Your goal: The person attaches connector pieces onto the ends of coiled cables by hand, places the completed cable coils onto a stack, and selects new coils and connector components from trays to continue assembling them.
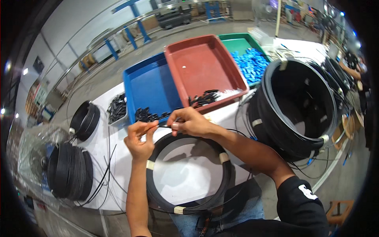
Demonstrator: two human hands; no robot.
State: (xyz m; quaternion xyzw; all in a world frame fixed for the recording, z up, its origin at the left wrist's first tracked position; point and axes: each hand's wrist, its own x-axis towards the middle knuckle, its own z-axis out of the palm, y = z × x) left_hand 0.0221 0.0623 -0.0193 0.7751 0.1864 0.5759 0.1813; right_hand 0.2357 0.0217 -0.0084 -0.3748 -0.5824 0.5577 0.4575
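My left hand (141, 139) pinches a thin black cable end (164, 126) between thumb and fingers. From the other side, my right hand (192, 123) closes on the same small dark piece, which spans the short gap between both hands; its exact tip is hidden by the fingers. Just below lies a flat coil of black cable (149, 185), bound with pale tape in several places. Beyond my hands stand a blue tray (152, 85) with small black parts (147, 115) at its near end and a red tray (203, 67) holding black and white pieces near its front.
Behind the red tray, a green tray (235, 37) holds many blue connectors (250, 65). A tall stack of black cable coils (258, 114) stands right. Smaller coils (70, 172) and a clear box of black parts (117, 108) are left. Loose cables (106, 173) cross the white table.
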